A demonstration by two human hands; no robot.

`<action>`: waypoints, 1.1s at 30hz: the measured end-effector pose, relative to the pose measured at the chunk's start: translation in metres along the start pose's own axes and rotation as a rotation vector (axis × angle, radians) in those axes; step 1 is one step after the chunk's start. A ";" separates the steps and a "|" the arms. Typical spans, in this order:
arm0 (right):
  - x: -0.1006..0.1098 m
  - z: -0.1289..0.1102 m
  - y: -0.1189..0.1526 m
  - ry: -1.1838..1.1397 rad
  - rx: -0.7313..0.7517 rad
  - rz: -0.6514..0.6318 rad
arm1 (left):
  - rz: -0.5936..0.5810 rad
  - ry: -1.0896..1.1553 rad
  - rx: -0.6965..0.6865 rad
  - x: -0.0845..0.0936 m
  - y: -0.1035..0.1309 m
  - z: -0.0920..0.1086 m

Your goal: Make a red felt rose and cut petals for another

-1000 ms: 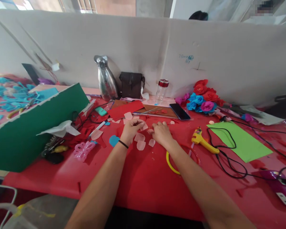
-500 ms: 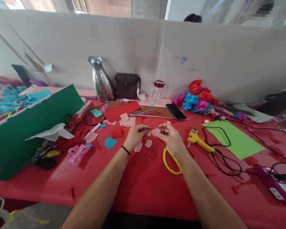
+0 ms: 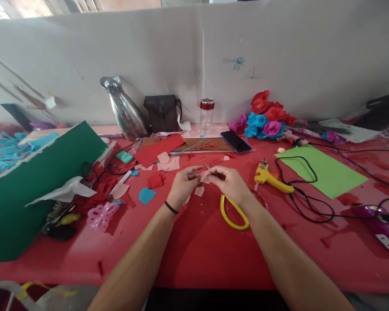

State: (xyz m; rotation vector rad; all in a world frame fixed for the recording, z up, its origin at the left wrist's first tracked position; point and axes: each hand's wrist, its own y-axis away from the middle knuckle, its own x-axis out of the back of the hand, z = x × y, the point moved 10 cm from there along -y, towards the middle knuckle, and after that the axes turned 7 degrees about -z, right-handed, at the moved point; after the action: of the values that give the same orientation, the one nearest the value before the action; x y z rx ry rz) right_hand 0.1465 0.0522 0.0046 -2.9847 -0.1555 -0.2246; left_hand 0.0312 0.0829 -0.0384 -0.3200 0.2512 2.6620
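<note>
My left hand [image 3: 183,186], a dark band at its wrist, is closed with its fingertips at a small pink paper petal [image 3: 206,177]. From the other side my right hand [image 3: 231,183] pinches the same petal between thumb and finger. Under the right hand lie scissors with yellow handles [image 3: 234,219]; their blade tips show just beyond the fingers. A loose pink petal [image 3: 199,191] rests on the red table below the hands, and another is partly hidden by the left hand. Left of them lie a blue paper petal [image 3: 147,196] and crumpled red paper [image 3: 156,180].
On the right lie a yellow glue gun [image 3: 272,179], its black cord, green paper [image 3: 327,172] and a purple power strip [image 3: 381,229]. Behind stand a steel jug [image 3: 126,108], a glass jar [image 3: 206,119], a phone [image 3: 236,141] and paper flowers [image 3: 266,116]. A green board [image 3: 42,185] leans at left.
My hands have come closer together, and the left fingertips now meet the pink petal in the right hand. The camera view has shifted slightly.
</note>
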 end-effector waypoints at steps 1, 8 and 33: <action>-0.001 0.001 0.000 0.066 -0.008 0.003 | -0.009 0.026 0.007 -0.003 0.001 0.001; 0.009 0.004 0.001 0.248 -0.048 0.108 | -0.040 0.127 0.067 -0.009 0.005 0.001; 0.008 0.004 0.001 0.316 -0.094 -0.066 | -0.160 0.157 0.102 -0.019 0.005 -0.005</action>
State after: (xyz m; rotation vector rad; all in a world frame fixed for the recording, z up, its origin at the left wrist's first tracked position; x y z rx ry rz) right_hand 0.1548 0.0528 0.0015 -2.9868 -0.2127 -0.7237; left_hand 0.0465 0.0700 -0.0381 -0.4958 0.3919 2.4595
